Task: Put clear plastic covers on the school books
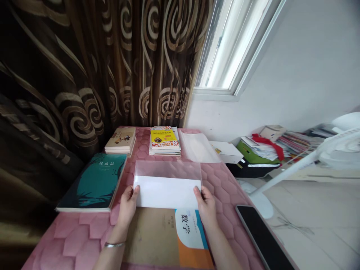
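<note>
My left hand (pixel 129 200) and my right hand (pixel 206 202) pinch the two side edges of a clear plastic book cover (pixel 168 168), thumbs on top. Across its nearer part lies a white panel (pixel 168 192); whether it is paper or part of the cover, I cannot tell. Closer to me is a textbook (pixel 153 238) with a brown, orange and blue cover, which appears turned sideways and partly hidden under the white panel. A silver bracelet (pixel 114 244) circles my left wrist.
Left on the pink quilted tabletop (pixel 81 232) lie a teal book (pixel 98 183) and small tan books (pixel 121 139). Farther back are a yellow-topped book stack (pixel 164 140) and clear plastic sheets (pixel 198 146). A dark phone-like device (pixel 261 236) lies at right, near a white fan (pixel 295 167).
</note>
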